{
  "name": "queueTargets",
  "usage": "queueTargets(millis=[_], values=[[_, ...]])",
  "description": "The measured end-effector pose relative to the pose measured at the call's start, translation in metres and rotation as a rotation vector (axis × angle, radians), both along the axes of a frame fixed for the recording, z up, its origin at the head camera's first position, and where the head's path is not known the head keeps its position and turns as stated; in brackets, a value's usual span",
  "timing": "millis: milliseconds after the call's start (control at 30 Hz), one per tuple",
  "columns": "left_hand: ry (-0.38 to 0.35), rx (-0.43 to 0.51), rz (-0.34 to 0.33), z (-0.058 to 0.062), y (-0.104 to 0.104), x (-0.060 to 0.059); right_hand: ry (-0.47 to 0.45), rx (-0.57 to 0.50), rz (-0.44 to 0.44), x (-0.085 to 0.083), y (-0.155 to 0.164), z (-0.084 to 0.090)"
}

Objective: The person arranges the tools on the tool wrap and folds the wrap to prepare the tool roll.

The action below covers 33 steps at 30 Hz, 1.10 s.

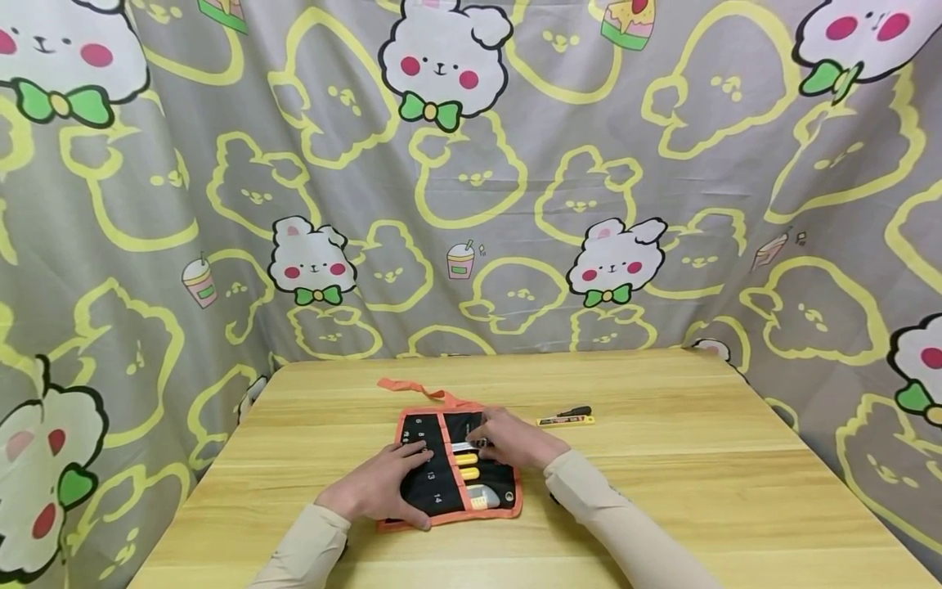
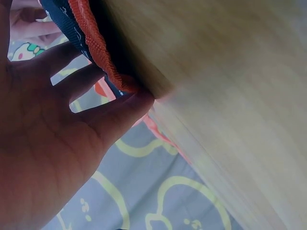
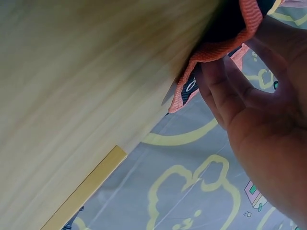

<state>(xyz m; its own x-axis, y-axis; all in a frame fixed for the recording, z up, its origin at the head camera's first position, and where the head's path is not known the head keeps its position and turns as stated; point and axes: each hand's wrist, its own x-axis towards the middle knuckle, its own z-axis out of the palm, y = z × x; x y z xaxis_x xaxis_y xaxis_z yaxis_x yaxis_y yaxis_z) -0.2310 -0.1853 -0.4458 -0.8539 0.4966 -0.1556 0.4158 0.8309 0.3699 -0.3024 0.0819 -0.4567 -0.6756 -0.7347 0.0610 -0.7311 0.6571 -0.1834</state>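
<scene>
A black tool roll (image 1: 440, 491) with orange trim lies unrolled at the middle of the wooden table (image 1: 699, 458). My left hand (image 1: 379, 483) rests flat on its left half, fingers spread over the numbered pockets. In the left wrist view this left hand (image 2: 57, 143) lies by the roll's orange edge (image 2: 96, 48). My right hand (image 1: 515, 438) is at the roll's upper right, fingertips pinching the end of a silver tool (image 1: 464, 447) that lies across the pockets. The right wrist view shows the right hand (image 3: 259, 110) against the orange trim (image 3: 225, 48). Two yellow handles (image 1: 467, 460) sit below the silver tool.
A grey and yellow utility knife (image 1: 482, 496) sits in the roll's lowest pocket. A yellow and black tool (image 1: 565, 420) lies loose on the table to the right, seen as a yellow bar (image 3: 86, 187) in the right wrist view. An orange tie strap (image 1: 412, 386) trails behind the roll. Patterned cloth hangs around the table.
</scene>
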Motion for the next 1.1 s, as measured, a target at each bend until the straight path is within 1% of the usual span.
queueTargets(millis=[100, 233, 300, 367, 533, 667, 800, 933, 1100], values=[[0.000, 0.000, 0.002, -0.001, 0.000, -0.001, -0.035, -0.040, -0.006, 0.000, 0.003, 0.000], [0.000, 0.003, 0.003, -0.001, 0.000, -0.001, -0.102, -0.093, -0.045, 0.000, 0.008, 0.002], [0.001, 0.007, 0.002, -0.001, 0.000, 0.000, -0.119, -0.106, -0.060, 0.000, 0.011, 0.004], [0.002, 0.012, 0.000, -0.001, 0.000, 0.000, -0.125, -0.121, -0.054, -0.001, 0.014, 0.006], [0.007, 0.016, -0.001, -0.001, -0.001, 0.002, -0.099, -0.145, -0.024, -0.004, 0.020, 0.008], [0.006, 0.012, -0.001, 0.000, -0.001, 0.003, -0.091, -0.140, -0.025, -0.006, 0.023, 0.008], [0.007, 0.007, 0.000, 0.000, 0.000, 0.003, -0.102, -0.157, -0.019, -0.009, 0.021, 0.007], [0.012, 0.007, -0.005, 0.000, -0.001, 0.003, -0.092, -0.179, -0.014, -0.011, 0.018, 0.007], [0.018, 0.011, -0.010, -0.001, 0.000, 0.003, -0.078, -0.161, -0.024, -0.012, 0.015, 0.006]])
